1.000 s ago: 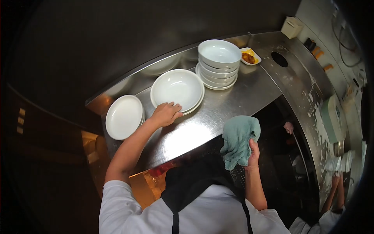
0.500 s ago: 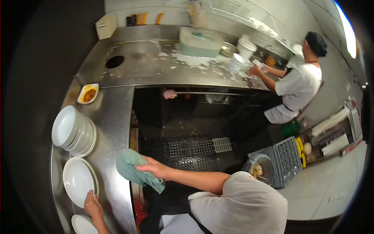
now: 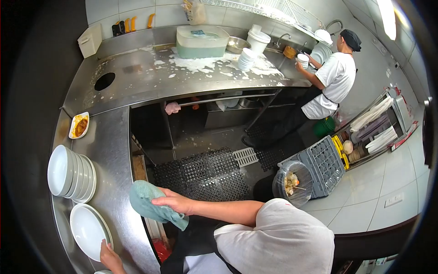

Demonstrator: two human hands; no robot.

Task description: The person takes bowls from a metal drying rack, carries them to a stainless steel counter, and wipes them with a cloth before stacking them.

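Note:
My right hand is closed round a folded teal cloth, holding it above the edge of the steel counter. My left hand is at the lower right rim of a white plate, fingers on its edge and thumb side hidden. This plate lies on another white plate, whose rim shows at the right. Just beyond them stands a stack of white bowls, tilted in view. Farther along the counter is a small white dish with orange-brown sauce in it.
A co-worker at the sink holds small white bowls. Foam and a tub of greenish water are on the far steel counter. A lined waste bin and grey crate stand right of me, near the rubber mat.
The view has swung, shifting the room left and down. My left hand sits lower in view, still at the plate's rim. The co-worker's hands with the white bowls are higher.

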